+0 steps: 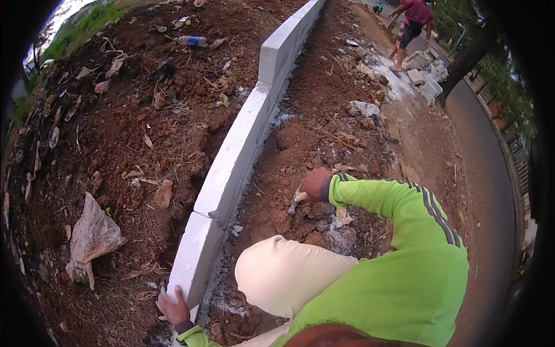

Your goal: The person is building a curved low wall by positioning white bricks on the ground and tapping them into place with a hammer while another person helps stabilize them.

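Note:
A low wall of white blocks [231, 159] runs from near my left hand to the top of the view. My left hand [173, 306] rests on the nearest block [193, 248], its thumb and fingers spread over the top edge. On the other side of the wall, my right hand [317, 184] is closed around a short tool with a pale handle [299, 198]. The tool points down at the loose reddish soil, and its lower end is too small to make out. My bent knee [289, 272] lies between the two hands, close to the wall.
Left of the wall, a crumpled pale sack [92, 234] and a plastic bottle [192, 41] lie on littered soil. At the upper right, another person [411, 29] stands by a pile of pale blocks [428, 75]. A tree trunk [471, 58] and a paved road [483, 168] are beyond.

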`<action>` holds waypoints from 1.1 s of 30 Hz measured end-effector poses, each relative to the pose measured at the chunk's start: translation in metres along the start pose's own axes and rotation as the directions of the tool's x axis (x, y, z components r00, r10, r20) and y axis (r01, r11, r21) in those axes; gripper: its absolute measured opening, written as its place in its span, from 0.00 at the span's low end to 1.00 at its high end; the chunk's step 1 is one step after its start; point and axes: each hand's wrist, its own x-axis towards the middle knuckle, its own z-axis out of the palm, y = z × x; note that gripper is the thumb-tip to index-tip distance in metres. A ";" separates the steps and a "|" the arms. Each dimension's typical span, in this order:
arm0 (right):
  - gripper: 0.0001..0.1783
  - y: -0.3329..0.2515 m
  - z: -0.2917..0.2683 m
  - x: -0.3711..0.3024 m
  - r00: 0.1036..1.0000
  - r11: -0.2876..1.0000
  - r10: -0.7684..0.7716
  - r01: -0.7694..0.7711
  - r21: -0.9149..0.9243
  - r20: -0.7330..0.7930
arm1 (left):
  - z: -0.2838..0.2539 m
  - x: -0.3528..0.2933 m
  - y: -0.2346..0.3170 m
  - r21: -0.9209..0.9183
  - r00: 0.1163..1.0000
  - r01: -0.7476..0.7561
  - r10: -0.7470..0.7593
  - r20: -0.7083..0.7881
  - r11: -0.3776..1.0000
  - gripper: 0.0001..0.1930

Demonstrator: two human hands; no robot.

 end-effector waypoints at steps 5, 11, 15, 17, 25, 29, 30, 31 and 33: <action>0.23 0.001 0.012 0.011 0.998 0.999 -0.012 0.015 -0.045 0.058 | 0.013 -0.014 -0.004 -0.143 0.975 -0.087 0.055 -0.213 0.986 0.35; 0.17 0.001 0.013 0.015 0.994 0.990 -0.001 0.016 -0.139 0.110 | 0.026 -0.006 -0.016 -0.344 0.917 -0.012 -0.127 -0.378 0.939 0.42; 0.17 0.003 0.016 0.010 0.996 0.992 -0.001 0.013 -0.127 0.094 | 0.031 0.006 -0.016 -0.498 0.912 0.196 -0.343 -0.224 0.845 0.43; 0.16 0.004 0.020 0.008 0.996 0.990 -0.003 0.015 -0.137 0.087 | 0.027 0.008 -0.010 -0.476 0.902 0.235 -0.373 -0.218 0.848 0.43; 0.20 0.006 0.025 0.003 0.994 0.996 0.047 -0.039 -0.083 0.094 | 0.023 0.006 0.003 -0.437 0.862 0.268 -0.416 -0.290 0.859 0.36; 0.20 0.004 0.022 0.015 0.996 0.994 0.051 -0.043 -0.104 0.071 | 0.024 0.006 0.003 -0.444 0.855 0.296 -0.442 -0.272 0.846 0.34; 0.20 0.002 0.019 0.016 0.998 0.992 0.025 -0.017 -0.127 0.062 | 0.024 0.005 0.004 -0.445 0.853 0.307 -0.450 -0.262 0.841 0.33; 0.20 -0.001 0.013 0.017 0.999 0.989 -0.003 0.010 -0.147 0.049 | 0.023 0.006 0.003 -0.430 0.851 0.310 -0.449 -0.273 0.848 0.33; 0.19 -0.010 -0.001 0.025 0.997 0.982 -0.047 0.057 -0.182 0.062 | 0.026 0.006 0.000 -0.398 0.845 0.317 -0.447 -0.294 0.861 0.33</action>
